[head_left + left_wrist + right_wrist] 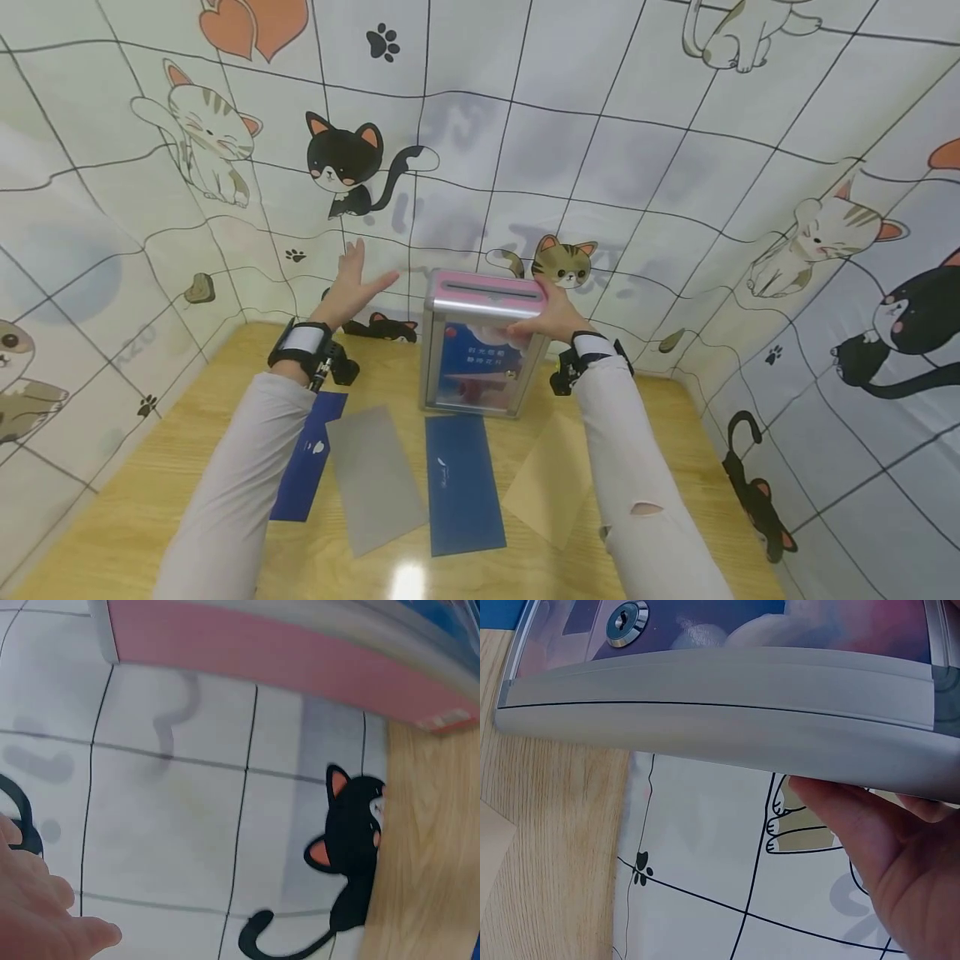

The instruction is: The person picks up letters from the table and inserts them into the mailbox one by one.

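Note:
A lockable slot box [480, 342] with a silver metal frame, pink top and picture front stands at the back of the table. Its top slot [491, 289] faces up, and a keyed lock [627, 623] shows on the front. My right hand [553, 315] grips the box's upper right side, thumb toward the front; the other fingers are partly hidden behind the frame. To the left of the box, my left hand [352, 287] is raised with fingers spread, apart from it and holding nothing. The box's pink side [285, 656] shows in the left wrist view.
Envelope-like sheets lie before the box on the wooden table [225, 433]: dark blue [307, 458], grey [377, 479], blue [465, 487] and beige [553, 483]. A white cat-print cloth [465, 133] hangs close behind and along both sides.

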{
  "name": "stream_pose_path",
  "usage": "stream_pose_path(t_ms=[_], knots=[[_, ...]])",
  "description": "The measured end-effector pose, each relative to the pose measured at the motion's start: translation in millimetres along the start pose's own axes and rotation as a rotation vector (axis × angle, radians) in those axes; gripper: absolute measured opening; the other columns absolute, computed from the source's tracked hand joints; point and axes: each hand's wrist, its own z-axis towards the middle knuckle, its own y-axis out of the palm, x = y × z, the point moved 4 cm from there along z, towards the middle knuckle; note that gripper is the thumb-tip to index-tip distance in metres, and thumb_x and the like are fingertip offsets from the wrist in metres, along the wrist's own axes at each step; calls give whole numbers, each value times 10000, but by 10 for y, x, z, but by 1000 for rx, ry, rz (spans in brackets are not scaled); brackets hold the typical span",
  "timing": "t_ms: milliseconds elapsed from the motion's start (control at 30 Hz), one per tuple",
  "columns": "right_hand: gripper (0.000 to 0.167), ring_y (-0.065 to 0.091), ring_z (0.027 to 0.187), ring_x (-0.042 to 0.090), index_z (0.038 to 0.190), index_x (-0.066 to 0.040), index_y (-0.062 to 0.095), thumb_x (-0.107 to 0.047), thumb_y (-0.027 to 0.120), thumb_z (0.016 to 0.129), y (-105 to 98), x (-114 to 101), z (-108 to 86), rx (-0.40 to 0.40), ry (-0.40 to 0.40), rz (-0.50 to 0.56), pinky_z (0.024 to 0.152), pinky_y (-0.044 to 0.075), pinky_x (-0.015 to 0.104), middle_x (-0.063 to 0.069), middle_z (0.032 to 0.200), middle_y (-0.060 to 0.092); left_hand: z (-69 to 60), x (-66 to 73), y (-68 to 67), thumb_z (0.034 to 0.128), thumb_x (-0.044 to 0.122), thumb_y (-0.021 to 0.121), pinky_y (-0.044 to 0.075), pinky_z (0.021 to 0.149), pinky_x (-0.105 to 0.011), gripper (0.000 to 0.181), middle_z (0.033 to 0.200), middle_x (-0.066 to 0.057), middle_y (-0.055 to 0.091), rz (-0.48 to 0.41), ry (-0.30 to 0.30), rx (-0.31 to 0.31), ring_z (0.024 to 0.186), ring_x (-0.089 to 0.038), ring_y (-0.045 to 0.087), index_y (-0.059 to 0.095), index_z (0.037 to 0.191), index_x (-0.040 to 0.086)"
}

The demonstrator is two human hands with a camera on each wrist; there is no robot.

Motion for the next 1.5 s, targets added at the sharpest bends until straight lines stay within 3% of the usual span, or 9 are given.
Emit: stream_pose_path(t_ms=[167, 400, 867, 1133, 1500], knots=[[971, 412, 1122, 372, 1402, 36, 202, -72, 789, 636, -15, -20, -15, 1, -13, 24, 984, 341, 492, 249, 1293, 390, -100, -235, -116, 824, 625, 446, 15, 1021, -645, 1003, 1469, -182, -219, 28, -9, 1, 1320, -400, -196, -152, 1429, 95], [1027, 431, 1114, 305, 1419, -20, 194, -180, 818, 619, -1, 275, 141, 17, -20, -27, 962, 376, 440, 178, 1292, 409, -250, -507, -184, 846, 581, 457, 10, 1001, -672, 971, 1465, -177, -234, 35, -23, -17, 1309, -408, -220, -160, 1427, 108], [1023, 419, 1131, 314, 1422, -13, 178, -154, 811, 631, -17, 260, 105, 30, -4, -38, 982, 358, 442, 183, 1310, 392, -490, -815, -80, 811, 540, 565, 82, 966, -705, 1025, 1475, -176, -200, 103, -53, -69, 1311, -442, -183, -125, 1442, 118], [1056, 412, 1146, 311, 1433, -26, 156, -175, 819, 625, 1, 295, 136, 17, 7, -37, 989, 352, 443, 179, 1339, 371, -663, -989, -58, 824, 516, 556, 54, 981, -692, 1009, 1455, -286, -127, 159, -40, -65, 1292, -515, -113, -62, 1434, 1], [1035, 416, 1132, 306, 1427, -29, 178, -175, 818, 626, 21, 246, 128, 16, 4, -33, 976, 363, 443, 171, 1324, 381, -892, -1324, 131, 791, 486, 606, 51, 966, -708, 1044, 1447, -335, -38, 119, -50, -60, 1295, -519, -104, -42, 1431, -24]])
